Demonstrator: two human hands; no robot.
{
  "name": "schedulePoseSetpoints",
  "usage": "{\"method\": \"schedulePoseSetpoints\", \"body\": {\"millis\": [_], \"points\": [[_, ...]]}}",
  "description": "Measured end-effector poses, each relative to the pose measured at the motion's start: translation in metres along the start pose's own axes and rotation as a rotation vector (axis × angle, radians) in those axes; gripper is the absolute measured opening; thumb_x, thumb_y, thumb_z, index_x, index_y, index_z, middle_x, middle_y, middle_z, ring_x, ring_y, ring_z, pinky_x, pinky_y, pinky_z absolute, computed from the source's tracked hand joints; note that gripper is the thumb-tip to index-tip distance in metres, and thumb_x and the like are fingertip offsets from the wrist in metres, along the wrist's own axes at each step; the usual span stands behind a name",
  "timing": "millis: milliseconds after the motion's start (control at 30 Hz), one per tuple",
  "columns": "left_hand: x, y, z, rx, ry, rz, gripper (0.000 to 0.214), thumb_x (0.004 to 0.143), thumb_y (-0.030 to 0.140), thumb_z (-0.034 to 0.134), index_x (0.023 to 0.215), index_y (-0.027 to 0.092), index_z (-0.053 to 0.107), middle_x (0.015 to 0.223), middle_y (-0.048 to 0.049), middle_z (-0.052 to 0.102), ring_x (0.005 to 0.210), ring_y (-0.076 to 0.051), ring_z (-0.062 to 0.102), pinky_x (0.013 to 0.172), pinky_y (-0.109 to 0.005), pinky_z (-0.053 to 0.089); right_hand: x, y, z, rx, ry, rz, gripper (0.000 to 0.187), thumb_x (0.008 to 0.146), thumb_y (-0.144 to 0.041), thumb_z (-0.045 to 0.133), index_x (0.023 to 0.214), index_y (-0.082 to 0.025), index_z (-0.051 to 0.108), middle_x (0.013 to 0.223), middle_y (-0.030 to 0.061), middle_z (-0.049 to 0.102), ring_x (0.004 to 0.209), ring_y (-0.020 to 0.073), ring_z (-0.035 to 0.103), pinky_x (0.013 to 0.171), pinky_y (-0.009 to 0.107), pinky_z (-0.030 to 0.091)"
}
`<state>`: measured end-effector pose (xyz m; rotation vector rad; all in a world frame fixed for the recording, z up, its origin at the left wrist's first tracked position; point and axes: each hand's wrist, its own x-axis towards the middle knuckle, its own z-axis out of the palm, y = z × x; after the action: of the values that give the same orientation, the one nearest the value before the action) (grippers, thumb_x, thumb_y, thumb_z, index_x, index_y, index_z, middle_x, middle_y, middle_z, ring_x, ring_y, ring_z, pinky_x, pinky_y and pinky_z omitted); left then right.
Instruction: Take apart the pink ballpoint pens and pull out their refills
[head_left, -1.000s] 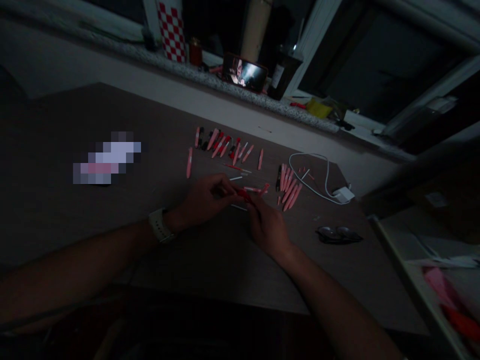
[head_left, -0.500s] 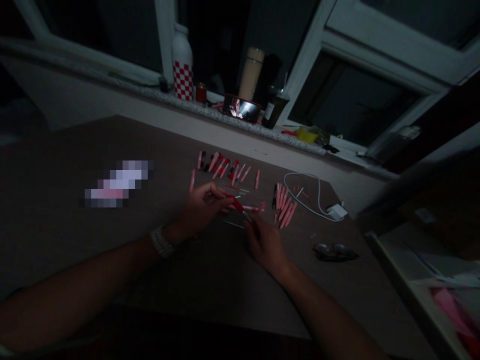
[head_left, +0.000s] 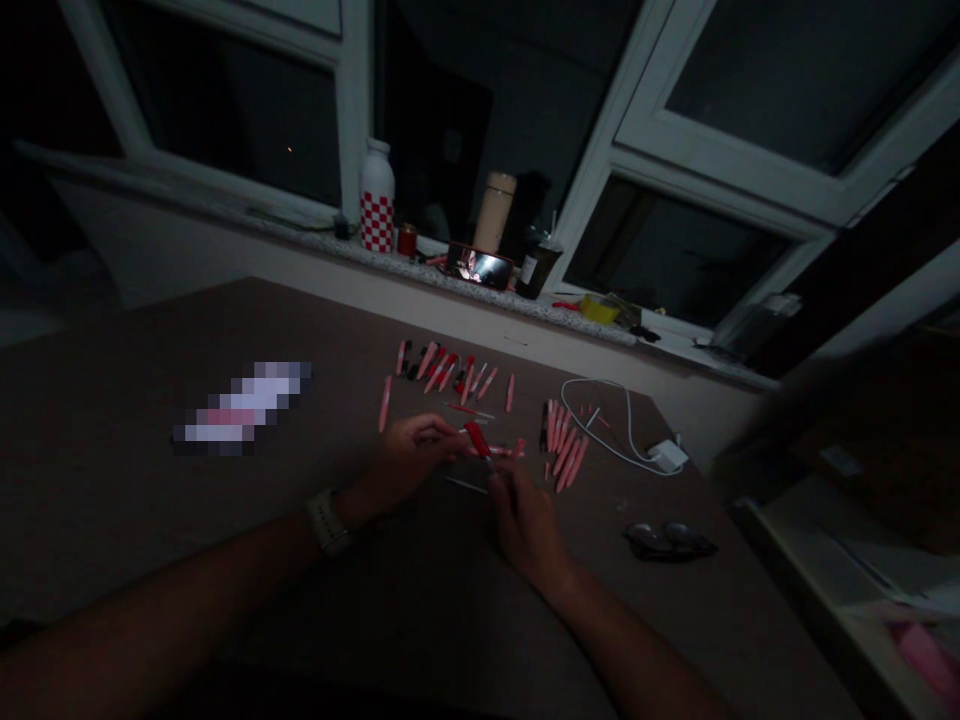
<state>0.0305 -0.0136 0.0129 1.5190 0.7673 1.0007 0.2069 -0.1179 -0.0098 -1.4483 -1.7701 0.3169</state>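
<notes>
My right hand (head_left: 529, 520) is closed on a slim pen with a red end (head_left: 475, 438), which points up and to the left. My left hand (head_left: 420, 455) is beside that red end with thumb and fingers pinched together; what lies in the pinch is too dark to make out. Behind the hands a pink pen part (head_left: 510, 450) lies on the table, and a thin pale rod (head_left: 466, 485) rests between them. A thin red-and-white refill (head_left: 469, 410) lies just beyond. Farther back is a row of pink pens (head_left: 448, 370) with red and black caps.
To the right are another group of pink pens (head_left: 562, 440), a white charger (head_left: 666, 456) with its looped cable, and glasses (head_left: 667, 540). A blurred-out item (head_left: 244, 408) lies left. On the sill stand a lit phone (head_left: 480, 267), a checkered bottle (head_left: 377, 200) and a beige flask (head_left: 495, 210).
The camera has tilted up, so everything sits lower in view. The pen's red end has turned more upright and stands slightly apart from my left fingers, which were touching it.
</notes>
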Motion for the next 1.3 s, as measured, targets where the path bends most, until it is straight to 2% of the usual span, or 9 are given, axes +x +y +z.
{"method": "schedulePoseSetpoints", "body": {"millis": [100,167,300,433,633,800,900,1100,1300], "points": [[-0.001,0.001,-0.001,0.108,-0.015,0.008,0.03,0.083,0.046,0.065,0.078,0.016,0.066,0.069,-0.0025,0.071,0.066,-0.015,0.066,0.061,-0.024,0.05,-0.001,0.002,0.002,0.04,0.027,0.036,0.023,0.102,-0.03,0.038,0.112,-0.019,0.054,0.076,0.0032,0.068,0.063,0.0192,0.066,0.057,0.027,0.044],[-0.001,-0.001,-0.001,0.144,-0.02,-0.006,0.032,0.086,0.049,0.061,0.079,0.017,0.065,0.063,-0.0001,0.067,0.06,-0.015,0.063,0.056,-0.023,0.046,0.0,0.004,0.003,0.071,0.047,0.05,0.022,0.102,-0.031,0.037,0.11,-0.019,0.054,0.075,0.0024,0.067,0.064,0.0188,0.065,0.059,0.027,0.043],[-0.001,-0.007,-0.001,0.169,-0.03,-0.006,0.035,0.089,0.052,0.057,0.082,0.017,0.064,0.063,0.001,0.063,0.06,-0.014,0.06,0.054,-0.022,0.041,0.002,0.005,0.004,0.083,0.094,0.024,0.022,0.102,-0.029,0.036,0.105,-0.02,0.056,0.087,0.0052,0.067,0.078,0.0191,0.066,0.07,0.029,0.047],[0.0,-0.008,-0.001,0.14,-0.062,0.039,0.03,0.087,0.046,0.061,0.084,0.016,0.067,0.074,-0.0024,0.069,0.066,-0.014,0.062,0.06,-0.023,0.045,0.005,0.001,0.002,0.046,0.167,-0.087,0.021,0.101,-0.026,0.04,0.102,-0.021,0.06,0.102,0.0082,0.062,0.099,0.0208,0.06,0.086,0.034,0.046],[-0.002,0.001,-0.001,0.182,-0.097,0.033,0.027,0.082,0.043,0.069,0.075,0.017,0.074,0.072,-0.0036,0.073,0.069,-0.018,0.066,0.065,-0.025,0.05,0.004,0.0,0.0,0.041,0.215,-0.109,0.018,0.1,-0.026,0.043,0.102,-0.022,0.06,0.096,0.0062,0.06,0.09,0.0203,0.059,0.079,0.033,0.046],[-0.004,0.006,0.0,0.139,-0.146,0.001,0.022,0.079,0.038,0.073,0.09,0.021,0.079,0.091,-0.0034,0.078,0.088,-0.023,0.071,0.08,-0.03,0.053,0.001,0.001,0.002,0.058,0.266,-0.074,0.009,0.097,-0.027,0.048,0.097,-0.021,0.054,0.078,0.0005,0.057,0.07,0.0167,0.054,0.065,0.028,0.043],[-0.005,0.007,0.001,0.127,-0.15,-0.012,0.025,0.078,0.039,0.075,0.094,0.021,0.079,0.095,-0.0034,0.078,0.092,-0.023,0.071,0.082,-0.031,0.053,0.001,0.001,0.002,0.058,0.286,-0.073,0.009,0.095,-0.028,0.051,0.09,-0.021,0.053,0.076,-0.0001,0.056,0.068,0.016,0.054,0.063,0.028,0.043],[-0.006,0.006,0.003,0.035,-0.183,-0.044,0.024,0.075,0.035,0.077,0.091,0.016,0.075,0.09,-0.0068,0.078,0.085,-0.022,0.073,0.078,-0.031,0.055,0.001,0.003,0.002,0.084,0.297,-0.078,0.006,0.092,-0.024,0.054,0.095,-0.02,0.058,0.084,0.004,0.063,0.073,0.0173,0.06,0.064,0.029,0.047],[-0.007,0.008,0.003,0.189,-0.185,0.013,0.029,0.086,0.043,0.064,0.081,0.017,0.073,0.067,-0.0021,0.07,0.061,-0.016,0.064,0.06,-0.024,0.048,0.0,0.003,0.002,0.081,0.3,-0.132,0.006,0.092,-0.024,0.056,0.096,-0.022,0.059,0.091,0.0056,0.067,0.084,0.0196,0.065,0.071,0.031,0.051]]}}
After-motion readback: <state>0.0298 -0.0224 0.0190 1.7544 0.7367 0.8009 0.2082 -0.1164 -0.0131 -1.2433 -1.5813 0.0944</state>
